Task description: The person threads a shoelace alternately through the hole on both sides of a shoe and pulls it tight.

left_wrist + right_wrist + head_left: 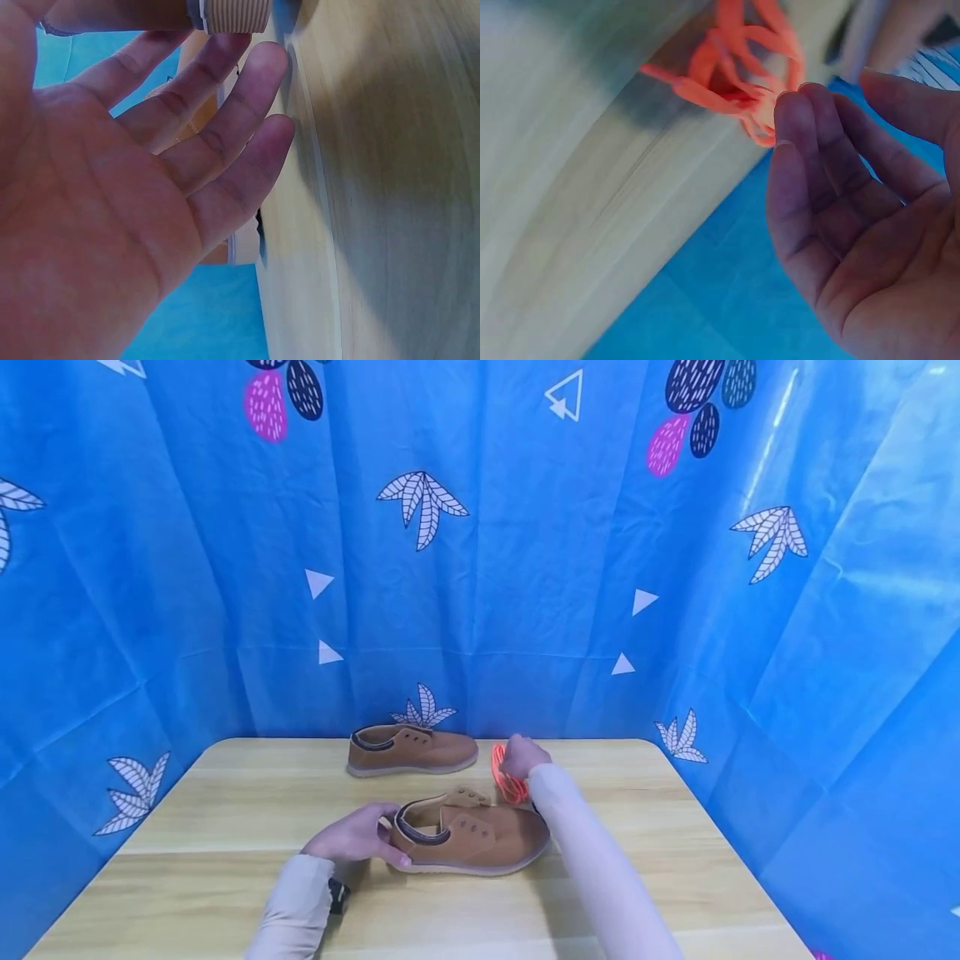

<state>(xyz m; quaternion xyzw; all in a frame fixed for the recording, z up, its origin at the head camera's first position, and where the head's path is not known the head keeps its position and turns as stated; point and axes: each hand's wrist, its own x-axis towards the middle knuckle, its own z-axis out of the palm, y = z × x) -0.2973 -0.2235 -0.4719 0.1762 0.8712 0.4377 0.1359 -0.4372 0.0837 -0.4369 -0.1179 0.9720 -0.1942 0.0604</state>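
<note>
With left hand (354, 835), holds the near shoe (495, 843) by its heel, with the thumb on one side and loosely bent, spread-out fingers round the back. With right hand (525, 757), touches the orange laces (514, 791) with slightly bent fingertips, with a gap between them and the thumb. Across the top and both sides of the frame, big blue cloth (480, 610) with white leaves and triangles. Below that, pale wood table (675, 852). Coming up from the bottom edge, pale sleeves (607, 877) on both arms. In the lower middle of the frame, near shoe, brown, flat on its sole, with its toe to the right. Behind it, a bit to the left, far shoe (420, 752), brown too, close to the table's back edge. Just right of that, orange laces, bunched in loops. At the left wrist, small black strap (339, 896).
</note>
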